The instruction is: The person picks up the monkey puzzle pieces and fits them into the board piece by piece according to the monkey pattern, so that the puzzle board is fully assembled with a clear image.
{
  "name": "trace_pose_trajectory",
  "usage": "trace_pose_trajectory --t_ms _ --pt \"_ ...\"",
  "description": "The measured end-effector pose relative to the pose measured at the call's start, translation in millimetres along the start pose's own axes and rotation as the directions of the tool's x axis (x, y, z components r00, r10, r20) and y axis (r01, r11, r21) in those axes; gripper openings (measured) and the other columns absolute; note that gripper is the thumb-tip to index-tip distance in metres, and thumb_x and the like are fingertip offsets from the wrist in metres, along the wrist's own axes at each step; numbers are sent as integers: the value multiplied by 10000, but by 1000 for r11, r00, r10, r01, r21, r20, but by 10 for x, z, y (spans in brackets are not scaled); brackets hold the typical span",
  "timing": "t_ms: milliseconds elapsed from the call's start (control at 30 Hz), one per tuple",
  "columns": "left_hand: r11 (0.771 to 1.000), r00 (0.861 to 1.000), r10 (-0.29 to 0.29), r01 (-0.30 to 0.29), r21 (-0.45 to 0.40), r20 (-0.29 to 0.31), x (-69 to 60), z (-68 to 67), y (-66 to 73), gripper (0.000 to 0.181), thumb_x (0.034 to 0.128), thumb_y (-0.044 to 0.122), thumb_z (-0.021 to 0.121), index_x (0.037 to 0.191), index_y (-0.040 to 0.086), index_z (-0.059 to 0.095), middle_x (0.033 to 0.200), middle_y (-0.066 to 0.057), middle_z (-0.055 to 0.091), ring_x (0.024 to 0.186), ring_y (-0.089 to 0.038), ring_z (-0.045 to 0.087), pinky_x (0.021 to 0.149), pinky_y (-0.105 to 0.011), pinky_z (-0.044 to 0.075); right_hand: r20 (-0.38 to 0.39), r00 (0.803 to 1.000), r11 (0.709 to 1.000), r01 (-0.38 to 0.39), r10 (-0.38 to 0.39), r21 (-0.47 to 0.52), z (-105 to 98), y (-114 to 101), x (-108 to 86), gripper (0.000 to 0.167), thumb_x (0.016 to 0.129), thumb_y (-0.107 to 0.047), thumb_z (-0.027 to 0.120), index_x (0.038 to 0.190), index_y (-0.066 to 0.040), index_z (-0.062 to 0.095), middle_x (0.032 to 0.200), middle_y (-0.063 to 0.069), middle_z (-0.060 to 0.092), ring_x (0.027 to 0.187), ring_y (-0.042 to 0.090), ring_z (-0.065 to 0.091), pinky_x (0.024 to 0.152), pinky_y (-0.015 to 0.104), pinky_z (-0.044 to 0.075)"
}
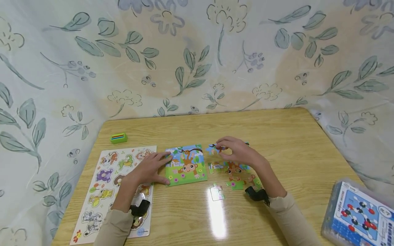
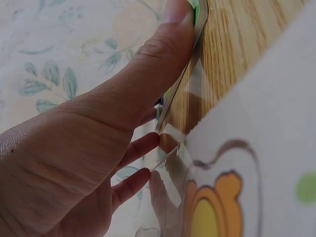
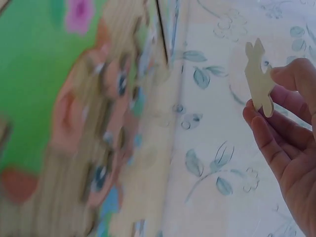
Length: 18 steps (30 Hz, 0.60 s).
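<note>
Clearly, right hand (image 1: pixel 238 151), pinched piece (image 3: pixel 257 81), pale side wrist-view only

Head cam: bright, fairly even light; strong white glare streak on the table (image 1: pixel 184 218), washing out pt. of a loose puzzle piece (image 1: pixel 216 194). L wrist cam: dimmer, left hand (image 2: pixel 79 143) mostly in shade, floral cloth (image 2: pixel 49 59) behind it soft. R wrist cam: hazy, low contrast; nearby monkey puzzle (image 3: pixel 69 113) v. blurry, right hand (image 3: pixel 291 133) & pale piece (image 3: pixel 256 76) clearer.
</note>
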<state>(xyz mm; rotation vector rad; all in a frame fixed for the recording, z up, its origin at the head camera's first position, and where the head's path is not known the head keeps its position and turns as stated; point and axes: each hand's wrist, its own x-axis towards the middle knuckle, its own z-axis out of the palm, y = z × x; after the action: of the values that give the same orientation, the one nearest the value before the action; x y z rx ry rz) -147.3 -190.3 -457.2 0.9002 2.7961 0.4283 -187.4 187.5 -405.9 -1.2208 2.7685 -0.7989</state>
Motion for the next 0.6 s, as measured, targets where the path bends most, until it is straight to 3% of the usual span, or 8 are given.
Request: trace_pose_trajectory --t_ms 267,600 --pt "1000 1000 6 -5 23 -17 44 -13 -46 954 723 631 730 1483 140 425 1553 -100 359 1382 -372 378 1078 -645 309 -5 998 996 69 -69 63 88 -141 384 220 905 -129 662 1117 -73 684 1223 61 633 1069 194 618 851 368 545" --pt "1000 1000 -5 6 24 -17 134 -12 -100 945 730 649 717 1481 152 431 1561 -84 347 1379 -380 379 1078 -632 320 -10 984 978 179 -179 111 246 -224 812 204 920 -116 624 1100 -42 683 1180 81 638 987 213 634 809 359 552"
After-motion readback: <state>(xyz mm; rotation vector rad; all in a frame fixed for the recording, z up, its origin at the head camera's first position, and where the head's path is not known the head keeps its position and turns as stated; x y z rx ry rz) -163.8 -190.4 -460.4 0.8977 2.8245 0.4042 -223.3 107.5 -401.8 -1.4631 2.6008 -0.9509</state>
